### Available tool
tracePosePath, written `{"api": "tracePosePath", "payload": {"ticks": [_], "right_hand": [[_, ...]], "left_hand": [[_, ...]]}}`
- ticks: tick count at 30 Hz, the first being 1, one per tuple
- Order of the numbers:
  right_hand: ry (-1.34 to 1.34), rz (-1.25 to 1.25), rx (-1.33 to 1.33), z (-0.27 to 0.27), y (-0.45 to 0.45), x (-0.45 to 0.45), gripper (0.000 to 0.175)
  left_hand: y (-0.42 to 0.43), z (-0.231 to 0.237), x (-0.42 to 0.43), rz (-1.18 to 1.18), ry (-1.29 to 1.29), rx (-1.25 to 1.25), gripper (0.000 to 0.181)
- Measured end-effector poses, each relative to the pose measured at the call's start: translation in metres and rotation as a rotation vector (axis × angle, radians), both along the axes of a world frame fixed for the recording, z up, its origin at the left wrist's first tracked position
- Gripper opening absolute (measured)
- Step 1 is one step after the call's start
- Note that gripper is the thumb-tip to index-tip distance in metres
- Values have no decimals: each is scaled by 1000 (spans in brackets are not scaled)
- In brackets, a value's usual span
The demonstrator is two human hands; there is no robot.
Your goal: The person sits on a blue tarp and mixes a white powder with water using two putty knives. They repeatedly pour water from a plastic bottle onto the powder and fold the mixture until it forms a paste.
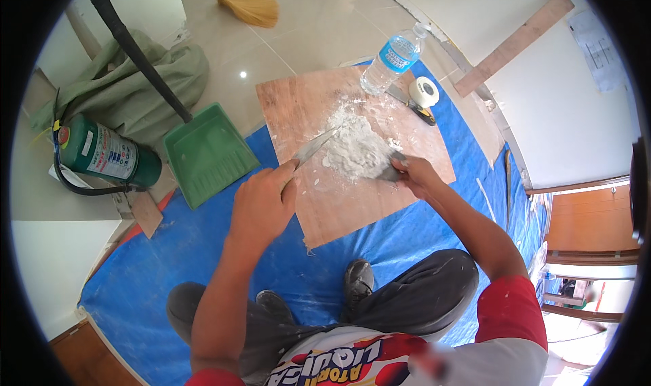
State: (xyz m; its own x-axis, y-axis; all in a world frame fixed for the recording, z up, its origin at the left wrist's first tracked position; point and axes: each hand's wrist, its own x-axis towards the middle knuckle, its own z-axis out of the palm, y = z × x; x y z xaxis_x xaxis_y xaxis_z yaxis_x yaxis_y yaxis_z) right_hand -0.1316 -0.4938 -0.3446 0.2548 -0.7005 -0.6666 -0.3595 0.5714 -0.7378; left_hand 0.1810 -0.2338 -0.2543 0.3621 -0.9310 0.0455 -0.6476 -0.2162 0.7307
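Note:
A heap of white powdery compound lies on a square plywood board. My left hand is closed on a metal putty knife, whose blade reaches into the heap's left side. At the right edge of the heap, my right hand grips a dark flat scraper. A clear plastic water bottle with a blue label stands at the board's far edge. Beside it are a roll of white tape and a black and yellow utility knife.
Blue tarpaulin lies under the board. To the left are a green dustpan, a green fire extinguisher and a crumpled cloth. A broom lies on the tiles. A wooden plank leans at the right wall.

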Motion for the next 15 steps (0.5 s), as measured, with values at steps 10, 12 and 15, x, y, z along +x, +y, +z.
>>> {"api": "tracePosePath", "payload": {"ticks": [10,12,15], "right_hand": [[195,529,-937,65,-29,91,23],[415,767,-1365,69,-6,95,39],[335,1033,-1620,54,17,70,51]], "left_hand": [[0,10,-2,42,5,16,35],[0,10,-2,37,-22,-2,35],[-3,11,-7,22,-25,-46,35]]}}
